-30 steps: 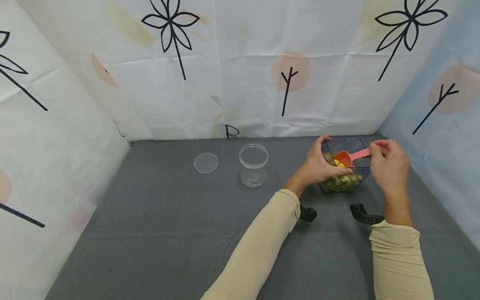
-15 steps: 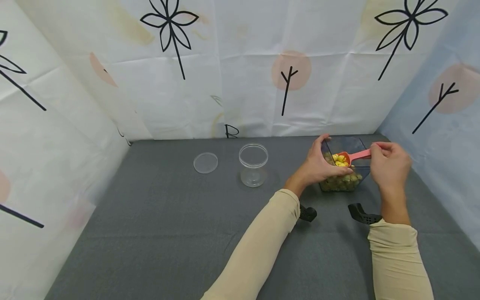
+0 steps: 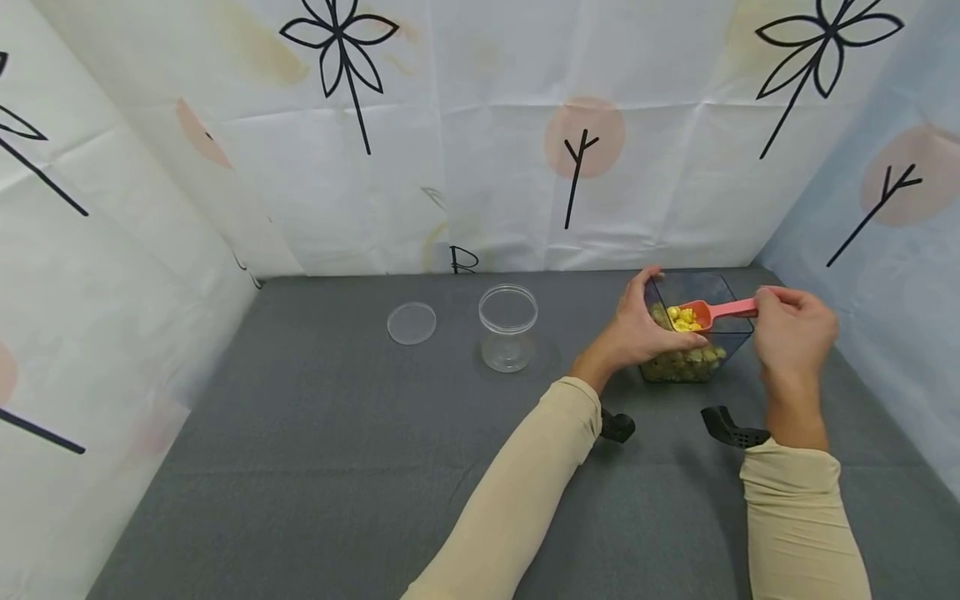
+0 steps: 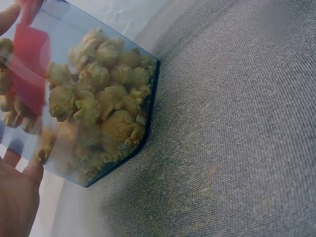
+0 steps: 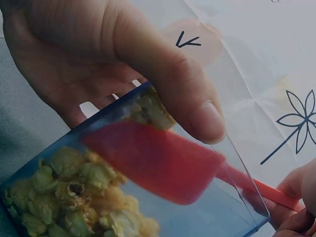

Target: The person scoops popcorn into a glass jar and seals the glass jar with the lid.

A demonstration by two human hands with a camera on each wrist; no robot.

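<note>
A clear, dark-tinted square container (image 3: 731, 346) of popcorn (image 4: 108, 89) stands on the table at the right. My left hand (image 3: 637, 321) grips its left side, thumb across the near rim and fingers round the far side. The right hand (image 3: 795, 333) pinches the handle of a pink scoop (image 3: 727, 309). Yellow popcorn fills the scoop's bowl, which is inside the container near the rim. Through the wall, the right wrist view shows the red bowl (image 5: 158, 163) above the heap of popcorn.
Left of the container stands a clear footed cup (image 3: 507, 321). Beside it a clear round lid (image 3: 412, 323) lies flat on the grey table (image 3: 337, 467). White patterned cloth walls (image 3: 487, 167) close off the back and sides.
The right hand has shifted a little to the right, drawing the scoop with it. The scoop's bowl has come up from among the popcorn, loaded. The left hand stays on the container.
</note>
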